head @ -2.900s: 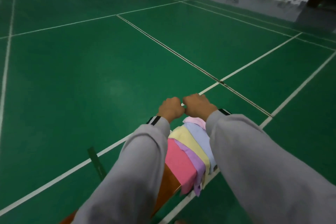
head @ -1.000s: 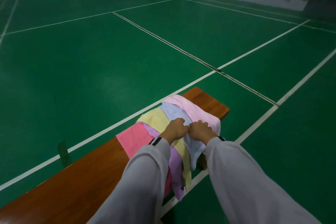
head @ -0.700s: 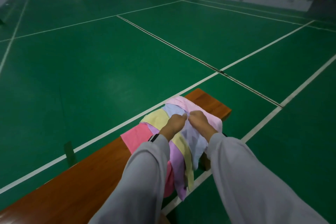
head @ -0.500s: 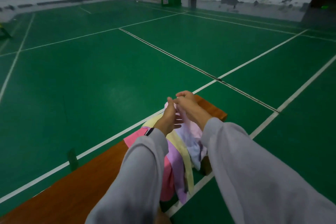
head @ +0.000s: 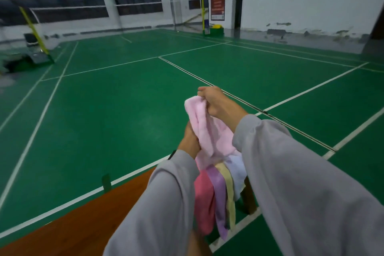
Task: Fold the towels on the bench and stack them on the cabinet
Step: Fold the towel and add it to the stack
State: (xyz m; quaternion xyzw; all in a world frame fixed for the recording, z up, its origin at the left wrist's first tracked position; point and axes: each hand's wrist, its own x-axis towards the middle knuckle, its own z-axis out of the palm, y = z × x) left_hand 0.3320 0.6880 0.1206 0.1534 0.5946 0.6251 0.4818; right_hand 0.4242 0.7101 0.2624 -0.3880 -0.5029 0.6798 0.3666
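Observation:
My right hand (head: pixel 216 100) grips the top edge of a light pink towel (head: pixel 209 131) and holds it up above the wooden bench (head: pixel 93 214). My left hand (head: pixel 190 141) is lower, mostly hidden behind that towel, and I cannot tell how its fingers lie. Under the raised towel several others hang over the bench's near edge: a deep pink towel (head: pixel 203 203), a purple one (head: pixel 219 197), a yellow one (head: pixel 229 191) and a pale blue one (head: pixel 236 170). No cabinet is in view.
Green court floor (head: pixel 124 110) with white lines spreads all around the bench. A net post on a green base (head: pixel 39 52) stands far left, another post with a green base (head: pixel 216 29) far back by the white wall and a doorway (head: pixel 239 4).
My right hand has lifted the light pink towel off the pile, up and away from the bench. My head has tilted up, so the far wall and windows now show.

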